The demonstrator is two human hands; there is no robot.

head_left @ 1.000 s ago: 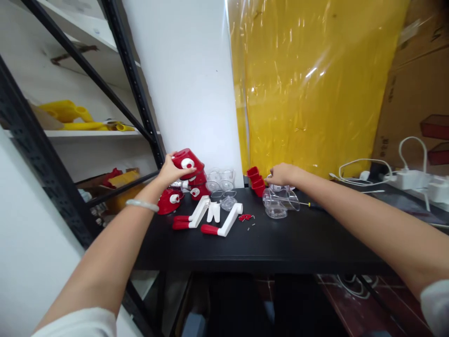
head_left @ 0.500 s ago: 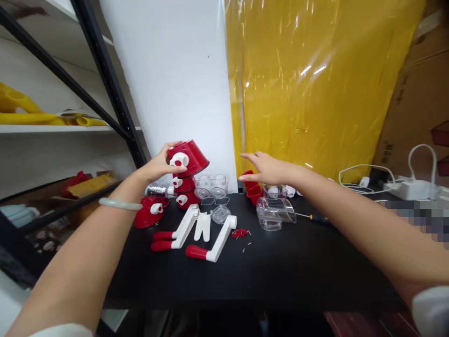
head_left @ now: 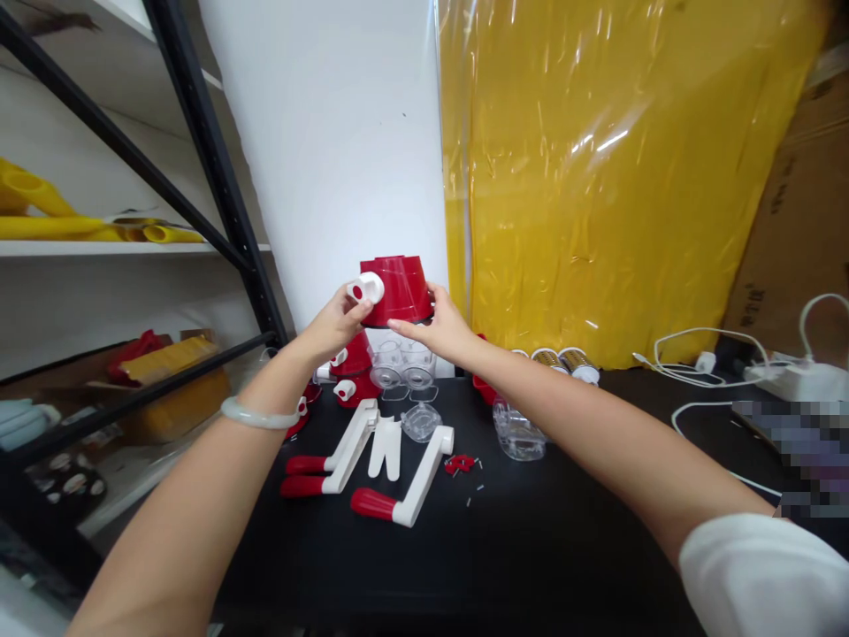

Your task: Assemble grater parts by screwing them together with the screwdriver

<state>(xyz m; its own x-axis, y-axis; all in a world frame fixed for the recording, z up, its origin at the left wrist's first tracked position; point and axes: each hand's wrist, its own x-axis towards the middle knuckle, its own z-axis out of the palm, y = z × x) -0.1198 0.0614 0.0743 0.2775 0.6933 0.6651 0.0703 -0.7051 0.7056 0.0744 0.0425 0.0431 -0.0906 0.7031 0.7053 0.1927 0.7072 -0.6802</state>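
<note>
A red plastic base [head_left: 401,287] with a white side knob [head_left: 367,288] is held up above the back of the black table. My left hand [head_left: 335,323] is closed on its knob side, and my right hand [head_left: 443,327] grips the opposite side near the dark lower rim. Below it, more red bases [head_left: 358,387] with white knobs stand stacked. Clear plastic parts [head_left: 403,364] sit beside that stack. Nearer lie red-handled white cranks [head_left: 417,482], flat white pieces [head_left: 386,447], a clear lid-like part [head_left: 422,422] and small red pieces [head_left: 461,464] with tiny metal pins.
A clear plastic housing [head_left: 521,433] lies under my right forearm, with drum-shaped graters [head_left: 574,361] behind it. White cables [head_left: 690,354] and a power strip [head_left: 796,382] are at the right. Black-framed shelving [head_left: 212,177] stands left; yellow wrap [head_left: 563,177] hangs behind the table.
The red base has moved right, away from the stack, and is now more level. My right hand has come left from empty air and taken hold of its right side.
</note>
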